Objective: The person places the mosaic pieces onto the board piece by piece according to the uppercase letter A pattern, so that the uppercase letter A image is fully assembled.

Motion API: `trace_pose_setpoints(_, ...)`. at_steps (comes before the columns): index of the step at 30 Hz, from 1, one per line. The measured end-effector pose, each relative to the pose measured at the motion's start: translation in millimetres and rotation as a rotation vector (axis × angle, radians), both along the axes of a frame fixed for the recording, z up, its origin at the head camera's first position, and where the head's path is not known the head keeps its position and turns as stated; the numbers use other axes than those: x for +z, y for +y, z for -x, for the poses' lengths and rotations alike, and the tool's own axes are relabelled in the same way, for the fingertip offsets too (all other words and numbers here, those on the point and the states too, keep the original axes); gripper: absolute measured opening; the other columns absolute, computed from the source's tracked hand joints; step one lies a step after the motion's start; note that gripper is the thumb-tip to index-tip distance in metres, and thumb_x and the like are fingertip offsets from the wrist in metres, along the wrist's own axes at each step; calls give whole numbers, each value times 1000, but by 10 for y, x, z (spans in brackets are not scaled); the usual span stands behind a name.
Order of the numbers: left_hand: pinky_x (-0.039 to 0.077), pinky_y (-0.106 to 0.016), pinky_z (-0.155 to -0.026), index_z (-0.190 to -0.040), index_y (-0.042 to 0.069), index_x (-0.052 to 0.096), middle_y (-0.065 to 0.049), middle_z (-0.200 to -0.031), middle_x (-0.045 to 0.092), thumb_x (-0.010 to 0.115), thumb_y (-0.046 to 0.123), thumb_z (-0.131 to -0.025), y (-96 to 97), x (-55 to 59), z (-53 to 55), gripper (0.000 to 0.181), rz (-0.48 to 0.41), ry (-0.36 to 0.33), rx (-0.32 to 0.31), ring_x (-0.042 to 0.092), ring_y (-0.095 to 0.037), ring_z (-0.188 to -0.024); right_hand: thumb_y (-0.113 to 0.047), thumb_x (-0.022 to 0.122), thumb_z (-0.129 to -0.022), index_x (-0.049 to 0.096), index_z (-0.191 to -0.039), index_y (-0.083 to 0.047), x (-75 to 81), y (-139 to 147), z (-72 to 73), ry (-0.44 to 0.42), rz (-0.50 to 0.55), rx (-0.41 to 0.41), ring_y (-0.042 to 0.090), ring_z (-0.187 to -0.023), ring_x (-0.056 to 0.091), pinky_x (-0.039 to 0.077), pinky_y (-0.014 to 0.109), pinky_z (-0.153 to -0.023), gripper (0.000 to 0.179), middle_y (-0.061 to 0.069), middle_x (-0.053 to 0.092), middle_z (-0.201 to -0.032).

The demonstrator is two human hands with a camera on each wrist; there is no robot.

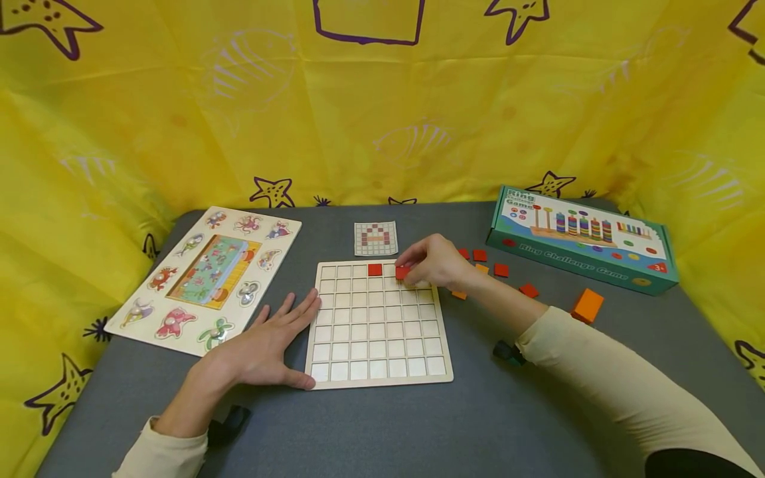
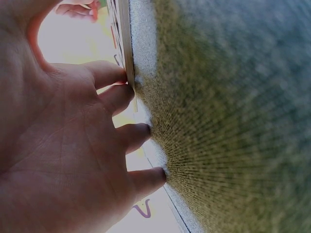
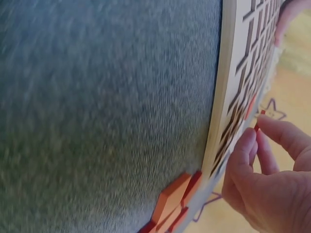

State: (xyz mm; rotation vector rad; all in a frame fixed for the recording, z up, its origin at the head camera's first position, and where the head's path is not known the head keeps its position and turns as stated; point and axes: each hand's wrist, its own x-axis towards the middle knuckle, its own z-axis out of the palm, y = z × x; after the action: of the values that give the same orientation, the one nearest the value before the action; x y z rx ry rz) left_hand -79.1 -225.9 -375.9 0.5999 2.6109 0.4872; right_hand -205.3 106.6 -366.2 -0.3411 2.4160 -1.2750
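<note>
A pale wooden board [image 1: 382,384] with a grid of square recesses lies flat on the grey table. My left hand [image 1: 265,348] has its fingers spread, with the thumb and index fingertip against the board's left edge. Between thumb and fingers, my right hand [image 1: 439,262] pinches a red square tile [image 1: 402,273] over the top row. Another red tile [image 1: 374,269] sits in that row, a little to the left. The right wrist view shows the pinched tile [image 3: 257,125] held on edge, tilted to the board. Part of the board's upper right is hidden behind the right hand.
Behind the board lies a small card [image 1: 375,238] with a coloured grid pattern. Several red tiles [image 1: 501,270] and orange tiles [image 1: 459,295] lie right of the board, with an orange block [image 1: 588,306] farther out. A picture puzzle [image 1: 179,265] lies left; a green game box [image 1: 582,242] stands back right.
</note>
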Motion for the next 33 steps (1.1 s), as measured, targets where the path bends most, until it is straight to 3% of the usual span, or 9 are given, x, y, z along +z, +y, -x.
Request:
trace_pose_setpoints(11, 6, -79, -119, -169, 15, 15, -6, -177, 5, 86, 66, -72, -3, 4, 4, 131, -3, -8, 4, 5, -48, -160, 8, 80, -73, 82, -104, -4, -60, -139, -38, 16, 0, 36, 22, -88, 67, 57, 27, -72, 33, 12, 77, -98)
trace_pose_setpoints(23, 6, -79, -119, -169, 16, 14, -5, -177, 4, 86, 67, -72, -11, -14, 4, 130, -7, -5, 1, 5, -47, -160, 5, 81, -74, 83, -101, -8, -60, -215, -36, 57, -107, 49, 19, -83, 64, 54, 25, -69, 30, 6, 74, -88)
trace_pose_setpoints(33, 5, -78, -119, -169, 17, 14, -5, -177, 4, 85, 68, -72, -5, -22, 17, 131, -7, -14, 7, 4, -47, -160, 5, 84, -73, 83, -99, -8, -37, -245, -44, 60, -132, 56, 18, -84, 64, 53, 24, -71, 29, 6, 76, -90)
